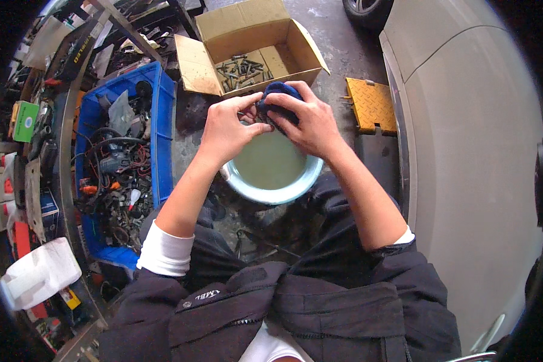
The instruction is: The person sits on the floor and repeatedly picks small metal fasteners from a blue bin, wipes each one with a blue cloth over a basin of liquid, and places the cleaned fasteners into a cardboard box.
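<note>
Both hands meet above a pale round basin [311, 176] that holds cloudy greenish liquid. My right hand [311, 123] is wrapped around a dark blue cloth [280, 93], bunched up at the fingertips. My left hand [229, 123] pinches the edge of the same cloth, or a small part inside it; the cloth hides which. Just beyond the hands stands an open cardboard box [250, 27] with several dark metal bolts [242, 69] lying on its bottom.
A blue plastic crate [163, 114] of cables, tools and parts stands to the left, beside a cluttered metal rack [66, 157]. A yellow ramp block [373, 104] lies to the right of the box. A light-coloured car body [464, 133] fills the right side. A white jug [39, 274] sits lower left.
</note>
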The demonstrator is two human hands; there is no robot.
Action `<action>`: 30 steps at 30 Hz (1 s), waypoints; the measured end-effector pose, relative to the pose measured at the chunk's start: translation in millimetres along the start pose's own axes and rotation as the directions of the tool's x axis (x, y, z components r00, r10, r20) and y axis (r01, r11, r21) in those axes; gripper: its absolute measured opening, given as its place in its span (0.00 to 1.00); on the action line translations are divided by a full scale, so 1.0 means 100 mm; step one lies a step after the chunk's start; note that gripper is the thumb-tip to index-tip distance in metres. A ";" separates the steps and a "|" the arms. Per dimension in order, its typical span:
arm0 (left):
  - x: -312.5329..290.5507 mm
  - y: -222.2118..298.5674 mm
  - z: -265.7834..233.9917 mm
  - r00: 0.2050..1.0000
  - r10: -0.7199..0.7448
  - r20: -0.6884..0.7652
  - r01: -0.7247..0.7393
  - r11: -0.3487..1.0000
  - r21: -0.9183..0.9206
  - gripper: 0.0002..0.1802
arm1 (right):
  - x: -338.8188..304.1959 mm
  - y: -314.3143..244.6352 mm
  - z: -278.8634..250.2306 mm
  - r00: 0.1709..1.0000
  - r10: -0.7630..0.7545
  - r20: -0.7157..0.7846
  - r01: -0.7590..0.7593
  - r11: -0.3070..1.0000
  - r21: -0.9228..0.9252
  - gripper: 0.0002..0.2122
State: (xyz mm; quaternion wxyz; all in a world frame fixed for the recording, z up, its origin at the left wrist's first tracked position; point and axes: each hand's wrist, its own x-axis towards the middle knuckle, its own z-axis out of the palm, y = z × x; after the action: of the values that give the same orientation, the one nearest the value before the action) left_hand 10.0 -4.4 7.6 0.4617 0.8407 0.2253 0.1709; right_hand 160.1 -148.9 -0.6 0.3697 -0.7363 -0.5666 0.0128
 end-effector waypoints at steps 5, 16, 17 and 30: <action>0.05 -0.01 -0.02 0.990 0.143 -0.005 -0.142 0.988 0.055 0.37 | -0.02 -0.03 0.01 0.984 0.150 -0.094 -0.147 0.989 0.034 0.13; 0.05 -0.02 -0.04 0.975 0.220 0.028 -0.221 0.958 0.183 0.37 | -0.03 -0.01 -0.02 0.994 0.087 -0.060 -0.087 0.996 -0.008 0.14; 0.05 -0.03 -0.01 0.974 0.225 0.021 -0.225 0.962 0.154 0.38 | -0.03 0.00 0.02 0.993 0.080 -0.088 -0.082 0.997 -0.014 0.14; 0.04 0.07 -0.03 0.989 0.140 -0.042 -0.142 0.989 -0.045 0.35 | -0.06 -0.05 0.03 0.995 0.101 -0.019 -0.095 0.978 0.183 0.13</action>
State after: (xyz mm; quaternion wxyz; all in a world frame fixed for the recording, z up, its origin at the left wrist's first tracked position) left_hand 13.1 -3.7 15.4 0.4642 0.8398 0.1699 0.2245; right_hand 152.4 -151.8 -2.3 0.4425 -0.7264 -0.5208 0.0724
